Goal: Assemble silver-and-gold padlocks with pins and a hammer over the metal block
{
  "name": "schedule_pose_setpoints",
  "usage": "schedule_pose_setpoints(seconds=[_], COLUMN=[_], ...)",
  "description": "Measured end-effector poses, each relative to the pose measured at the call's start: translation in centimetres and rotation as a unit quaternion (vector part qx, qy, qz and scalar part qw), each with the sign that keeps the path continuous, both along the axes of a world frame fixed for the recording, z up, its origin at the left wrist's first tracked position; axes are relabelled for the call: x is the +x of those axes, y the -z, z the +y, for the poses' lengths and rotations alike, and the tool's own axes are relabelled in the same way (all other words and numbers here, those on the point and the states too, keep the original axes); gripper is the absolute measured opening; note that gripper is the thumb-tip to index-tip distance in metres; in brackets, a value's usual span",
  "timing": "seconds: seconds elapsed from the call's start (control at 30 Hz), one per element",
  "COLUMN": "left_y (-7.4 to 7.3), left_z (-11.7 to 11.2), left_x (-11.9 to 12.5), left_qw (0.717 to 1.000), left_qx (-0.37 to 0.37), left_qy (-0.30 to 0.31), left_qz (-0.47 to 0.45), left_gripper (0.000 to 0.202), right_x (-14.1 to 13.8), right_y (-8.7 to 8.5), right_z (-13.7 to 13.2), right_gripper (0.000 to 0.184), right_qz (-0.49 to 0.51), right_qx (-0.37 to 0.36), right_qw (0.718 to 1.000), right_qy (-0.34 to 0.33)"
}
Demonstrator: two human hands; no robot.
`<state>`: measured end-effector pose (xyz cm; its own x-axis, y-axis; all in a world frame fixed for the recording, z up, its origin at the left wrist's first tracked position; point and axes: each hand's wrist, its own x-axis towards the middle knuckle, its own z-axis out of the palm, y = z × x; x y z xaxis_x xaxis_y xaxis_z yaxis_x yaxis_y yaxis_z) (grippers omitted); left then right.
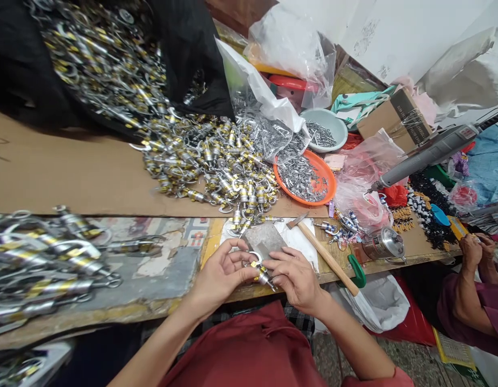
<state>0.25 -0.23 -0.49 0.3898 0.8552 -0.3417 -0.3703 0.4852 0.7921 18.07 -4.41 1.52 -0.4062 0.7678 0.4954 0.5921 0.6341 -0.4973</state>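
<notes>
- Nearest: wearer's red shirt [249,349], bottom centre, with both forearms reaching to the bench edge.
- Left hand [228,269]: thumb and fingers closed on a hook fitting [262,276], silver with yellow bands.
- Right hand [299,277]: fingers bent, tips at the fitting's right side; cannot tell whether they grip or only touch.
- Fitting position: between the two hands, at the near edge of the bench, just nearer than a grey metal block [269,236].
- Right of block: hammer [327,260], head toward far left, wooden handle slanting to near right.
- Farther right: metal can [382,244], a green object [357,273] near the bench edge.
- Near left: loose heap of similar fittings [47,263], blurred.
- Far side, centre to left: large pile [217,156] of them.
- Right of pile: orange tray [332,183] of small metal parts; beyond it, pale blue bowl [341,129] of pins.
- Far right: grey power screwdriver [430,153], tilted; co-worker's hands [472,250] at the bench edge.
</notes>
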Motion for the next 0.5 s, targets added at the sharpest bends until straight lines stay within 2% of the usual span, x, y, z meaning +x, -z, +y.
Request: schedule_pose_setpoints(seconds=[0.1,0.2,0.3,0.4,0.5], left_y=[-0.3,-0.6,-0.5,-0.2,-0.4], left_z=[-0.2,-0.5,-1.0,-1.5,-2.0], left_x=[0.1,0.1,0.0,0.0,0.0], left_qw=[1.0,0.999,0.997,0.996,0.995], left_qx=[-0.009,-0.023,-0.037,-0.04,-0.019], left_qy=[0.0,-0.003,-0.014,-0.027,-0.064], left_qz=[0.004,0.029,0.064,0.081,0.073], left_gripper=[0.052,0.052,0.051,0.052,0.049], right_x=[0.0,0.0,0.0,-0.1,-0.5], right_y=[-0.1,-0.1,0.2,0.7,0.3], right_z=[-0.6,-0.6,0.4,1.4,1.0], right_gripper=[0.016,0.009,0.007,0.008,0.013], right_qz=[0.053,0.083,0.066,0.016,-0.014], right_qx=[0.031,0.074,0.098,0.107,0.093], right_qw=[0.998,0.989,0.983,0.984,0.984], right_qy=[0.023,0.097,0.141,0.142,0.15])
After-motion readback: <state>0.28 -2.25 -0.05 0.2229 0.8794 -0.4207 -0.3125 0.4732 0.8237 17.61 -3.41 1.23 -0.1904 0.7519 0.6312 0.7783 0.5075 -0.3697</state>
